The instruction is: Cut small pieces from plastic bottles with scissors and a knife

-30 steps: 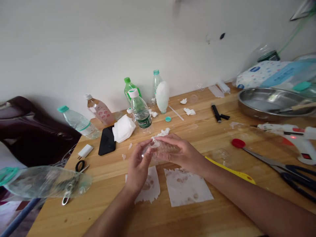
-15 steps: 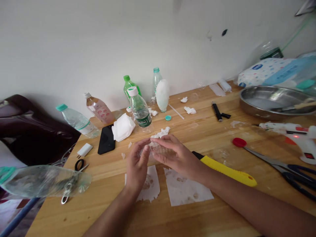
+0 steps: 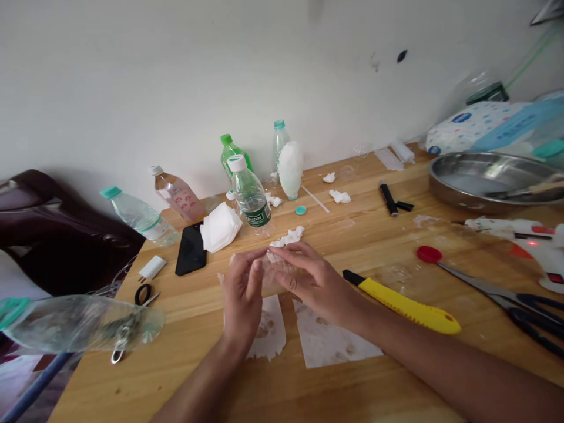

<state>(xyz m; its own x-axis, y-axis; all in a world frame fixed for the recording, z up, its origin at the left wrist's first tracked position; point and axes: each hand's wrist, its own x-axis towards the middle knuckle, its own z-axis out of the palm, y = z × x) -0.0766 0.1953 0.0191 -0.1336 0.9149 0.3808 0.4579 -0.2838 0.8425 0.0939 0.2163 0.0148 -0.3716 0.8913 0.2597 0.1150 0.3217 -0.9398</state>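
Note:
A clear, ribbed plastic piece (image 3: 282,265), which looks cut from a bottle, sits between my two hands above the table. My left hand (image 3: 244,288) curves around its left end, thumb raised. On the other end, my right hand (image 3: 311,276) grips with thumb below and fingers on top. Fingers cover much of the piece. Beneath the hands lie two stained white paper sheets, a torn one (image 3: 275,329) and a larger one (image 3: 330,343). Crumpled tissue (image 3: 288,236) lies just beyond the fingertips, behind it a Cestbon bottle (image 3: 251,197) with a white cap.
Right: a yellow utility knife (image 3: 403,305), scissors (image 3: 497,294), a hot glue gun (image 3: 515,229) with a lit red light, and a metal basin (image 3: 462,202). Left: a phone (image 3: 191,249), a white tissue stack (image 3: 221,228), a charger (image 3: 152,268) and a lying clear bottle (image 3: 83,323).
My left hand has shifted slightly left and down, its fingers bending a little more. My right hand stays almost in place on the plastic piece. The view has moved very slightly.

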